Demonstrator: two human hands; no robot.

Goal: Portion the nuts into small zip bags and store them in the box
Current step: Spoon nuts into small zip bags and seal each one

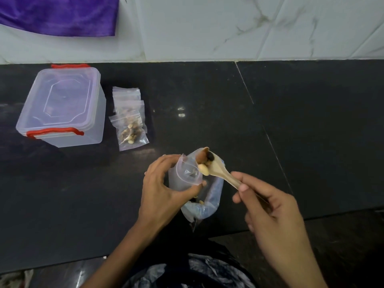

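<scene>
A small clear zip bag (188, 173) is held open by the curled fingers of the left hand (166, 188). A pale wooden spoon (218, 169) heaped with mixed nuts (204, 161) is pinched by the right hand (270, 210) at the bag's mouth. Well beyond the left fingers, filled zip bags (131, 123) lie beside a lidded clear plastic box with red clips (62, 104) on the dark surface (270, 121).
</scene>
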